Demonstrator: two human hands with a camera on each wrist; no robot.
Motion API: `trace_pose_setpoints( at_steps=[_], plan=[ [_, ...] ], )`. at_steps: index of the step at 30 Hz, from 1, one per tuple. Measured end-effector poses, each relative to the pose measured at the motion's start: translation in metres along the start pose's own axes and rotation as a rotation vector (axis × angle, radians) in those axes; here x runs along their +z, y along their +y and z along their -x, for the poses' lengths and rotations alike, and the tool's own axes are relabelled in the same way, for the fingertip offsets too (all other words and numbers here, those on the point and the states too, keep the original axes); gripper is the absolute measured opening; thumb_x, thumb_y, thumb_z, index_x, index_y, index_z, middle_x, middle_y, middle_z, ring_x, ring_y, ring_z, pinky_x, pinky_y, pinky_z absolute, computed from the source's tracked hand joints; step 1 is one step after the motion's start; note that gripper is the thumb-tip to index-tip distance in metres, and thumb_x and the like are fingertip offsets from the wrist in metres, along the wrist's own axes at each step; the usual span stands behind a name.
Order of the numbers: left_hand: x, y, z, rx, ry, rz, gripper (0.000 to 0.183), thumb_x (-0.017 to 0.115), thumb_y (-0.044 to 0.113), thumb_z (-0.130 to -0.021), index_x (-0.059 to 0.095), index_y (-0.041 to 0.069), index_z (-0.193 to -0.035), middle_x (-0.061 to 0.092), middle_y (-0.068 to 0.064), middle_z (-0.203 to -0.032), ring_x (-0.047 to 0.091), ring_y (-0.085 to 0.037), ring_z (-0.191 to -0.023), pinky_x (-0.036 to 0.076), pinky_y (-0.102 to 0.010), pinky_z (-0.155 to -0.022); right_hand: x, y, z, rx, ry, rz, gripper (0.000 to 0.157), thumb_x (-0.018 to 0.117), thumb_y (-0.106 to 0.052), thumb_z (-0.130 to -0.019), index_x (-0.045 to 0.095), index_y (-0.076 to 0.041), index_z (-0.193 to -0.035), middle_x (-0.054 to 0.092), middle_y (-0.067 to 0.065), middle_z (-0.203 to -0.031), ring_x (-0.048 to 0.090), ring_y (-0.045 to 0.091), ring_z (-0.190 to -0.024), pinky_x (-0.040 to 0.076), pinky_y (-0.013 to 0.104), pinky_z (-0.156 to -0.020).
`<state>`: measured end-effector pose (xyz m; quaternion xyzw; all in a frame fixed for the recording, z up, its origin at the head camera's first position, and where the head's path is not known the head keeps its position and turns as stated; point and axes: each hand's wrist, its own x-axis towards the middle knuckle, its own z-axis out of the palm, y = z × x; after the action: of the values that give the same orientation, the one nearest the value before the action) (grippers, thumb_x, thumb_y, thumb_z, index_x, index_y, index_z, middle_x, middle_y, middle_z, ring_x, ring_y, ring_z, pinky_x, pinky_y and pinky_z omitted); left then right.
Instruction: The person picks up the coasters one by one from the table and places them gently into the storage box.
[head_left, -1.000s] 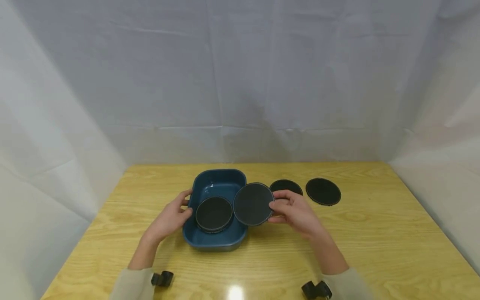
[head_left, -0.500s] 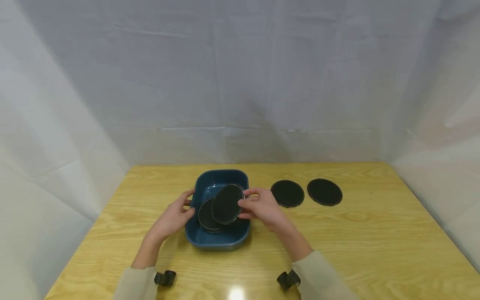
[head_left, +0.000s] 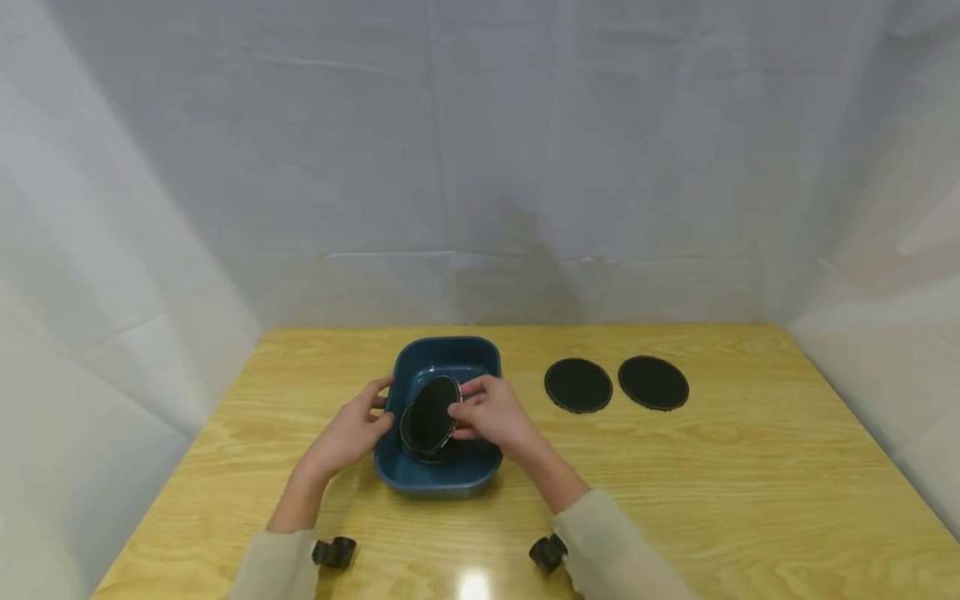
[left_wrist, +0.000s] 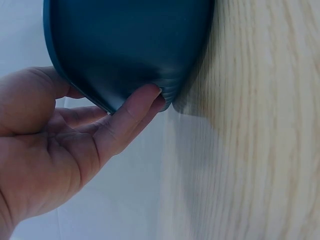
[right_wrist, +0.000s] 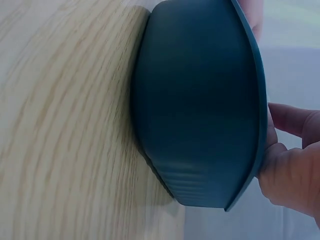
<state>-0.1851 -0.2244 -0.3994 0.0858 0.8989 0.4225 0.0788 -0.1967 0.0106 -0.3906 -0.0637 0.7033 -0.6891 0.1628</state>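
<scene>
A dark blue rectangular basin [head_left: 442, 479] with rounded corners stands on the wooden table. My left hand [head_left: 348, 433] grips its left side, thumb at the rim and fingers against the outer wall, as the left wrist view shows. Inside the basin, a tilted round black coaster [head_left: 433, 415] is pinched at its right edge by my right hand [head_left: 491, 412]. Under it lie other black coasters [head_left: 410, 446], mostly hidden. In the right wrist view the basin wall [right_wrist: 200, 100] hides the coaster, and part of the right hand [right_wrist: 295, 170] shows past the rim.
Two more round black coasters lie flat on the table to the right of the basin, a nearer-left coaster [head_left: 578, 385] and a right coaster [head_left: 653, 382]. Pale sheeting [head_left: 495, 167] hangs behind the table [head_left: 712, 492] and on both sides.
My right hand has carried the coaster leftward from beside the basin's right rim to over the stack inside, tilting it steeper. My left hand keeps its hold on the basin.
</scene>
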Motion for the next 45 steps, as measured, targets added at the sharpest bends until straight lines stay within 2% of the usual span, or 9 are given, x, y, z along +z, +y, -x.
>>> trace_pose_setpoints(
  at_steps=[8,14,20,26,28,30,33,39,45],
  plan=[
    [0.000,0.001,0.000,-0.006,-0.001,0.017,0.059,0.047,0.007,-0.100,0.025,0.000,-0.154,0.048,-0.033,-0.137,0.060,-0.042,-0.114,0.055,-0.045,-0.084,0.005,0.002,-0.005,0.002,0.000,-0.005,0.039,0.065,0.001,-0.091,0.050,0.014,-0.124,0.067,0.026,-0.097,0.067,0.016,-0.067,0.060,0.037,-0.070],
    [0.000,0.002,0.001,-0.009,-0.005,0.014,0.059,0.048,0.008,-0.100,0.025,0.001,-0.155,0.047,-0.032,-0.138,0.059,-0.041,-0.115,0.054,-0.045,-0.085,-0.002,-0.001,-0.001,0.018,-0.009,0.102,0.049,0.066,-0.001,-0.089,0.049,0.017,-0.131,0.069,0.022,-0.098,0.069,0.018,-0.072,0.059,0.033,-0.067],
    [-0.002,0.002,0.001,-0.012,0.000,0.000,0.059,0.047,0.008,-0.100,0.025,0.001,-0.155,0.048,-0.033,-0.138,0.059,-0.042,-0.114,0.054,-0.046,-0.086,-0.007,-0.003,0.003,0.033,-0.063,0.199,0.055,0.064,-0.001,-0.091,0.043,0.021,-0.136,0.068,0.028,-0.109,0.072,0.027,-0.084,0.059,0.031,-0.066],
    [-0.001,0.002,0.002,-0.020,-0.005,0.003,0.059,0.047,0.008,-0.100,0.025,0.002,-0.155,0.047,-0.033,-0.139,0.059,-0.042,-0.114,0.054,-0.045,-0.085,-0.007,-0.001,0.001,0.026,-0.078,0.265,0.050,0.063,0.000,-0.090,0.048,0.021,-0.132,0.068,0.024,-0.096,0.072,0.026,-0.075,0.059,0.030,-0.062],
    [0.000,0.001,0.002,-0.024,-0.005,0.009,0.059,0.047,0.009,-0.100,0.025,0.002,-0.155,0.047,-0.033,-0.139,0.059,-0.042,-0.114,0.054,-0.045,-0.085,-0.007,-0.002,0.001,0.016,-0.081,0.285,0.030,0.063,0.000,-0.089,0.058,0.018,-0.113,0.067,0.019,-0.084,0.072,0.024,-0.070,0.059,0.032,-0.062],
    [0.000,0.001,0.002,-0.028,-0.007,0.012,0.059,0.047,0.009,-0.101,0.025,0.002,-0.155,0.046,-0.033,-0.139,0.059,-0.041,-0.115,0.054,-0.045,-0.085,-0.006,-0.003,0.001,0.005,-0.082,0.313,0.010,0.062,-0.001,-0.089,0.059,0.008,-0.088,0.062,0.012,-0.072,0.071,0.024,-0.065,0.059,0.035,-0.062],
    [0.000,0.001,0.001,-0.030,-0.009,0.013,0.059,0.047,0.009,-0.101,0.024,0.003,-0.155,0.046,-0.032,-0.139,0.059,-0.041,-0.115,0.054,-0.045,-0.085,-0.006,-0.005,0.003,-0.012,-0.085,0.371,0.033,0.062,-0.001,-0.089,0.039,-0.011,-0.068,0.051,0.004,-0.058,0.071,0.029,-0.062,0.059,0.039,-0.064],
    [0.000,0.002,0.001,-0.035,-0.010,0.013,0.059,0.047,0.009,-0.101,0.024,0.002,-0.155,0.047,-0.032,-0.139,0.059,-0.040,-0.114,0.054,-0.045,-0.085,-0.004,-0.005,0.002,-0.021,-0.089,0.454,0.035,0.063,-0.003,-0.089,0.038,-0.013,-0.066,0.046,0.000,-0.054,0.071,0.038,-0.068,0.059,0.040,-0.064],
    [0.000,0.002,0.001,-0.033,-0.012,0.010,0.059,0.046,0.009,-0.101,0.024,0.003,-0.155,0.047,-0.031,-0.138,0.059,-0.040,-0.114,0.054,-0.045,-0.084,-0.005,-0.004,0.001,-0.010,-0.074,0.446,0.040,0.061,-0.001,-0.089,0.034,-0.015,-0.063,0.045,0.001,-0.056,0.071,0.029,-0.060,0.059,0.038,-0.062]
  ],
)
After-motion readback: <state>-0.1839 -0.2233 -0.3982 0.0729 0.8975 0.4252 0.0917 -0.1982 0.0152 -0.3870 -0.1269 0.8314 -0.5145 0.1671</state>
